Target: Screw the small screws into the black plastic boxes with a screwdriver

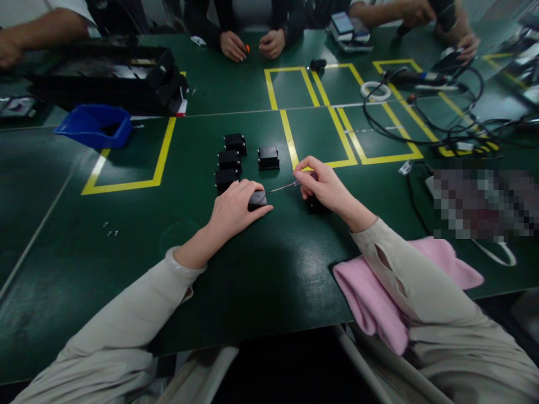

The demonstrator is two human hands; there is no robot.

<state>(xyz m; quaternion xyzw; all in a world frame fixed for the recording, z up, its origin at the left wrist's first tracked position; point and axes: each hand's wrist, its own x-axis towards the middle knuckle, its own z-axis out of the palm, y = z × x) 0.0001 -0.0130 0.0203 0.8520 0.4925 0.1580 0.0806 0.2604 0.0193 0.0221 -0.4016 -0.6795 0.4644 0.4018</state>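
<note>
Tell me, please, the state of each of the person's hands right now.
Left hand: closed around a small black box.
Right hand: closed on a screwdriver, its shaft pointing at that box.

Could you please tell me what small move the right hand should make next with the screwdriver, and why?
The right hand should perhaps gently check that the screwdriver is seated before turning it: its shaft reaches toward the black box that the left hand grips, but the tip is too small to tell whether it is engaged.

Green tabletop (252,280); yellow tape rectangles (165,151); soft light reflected.
</note>
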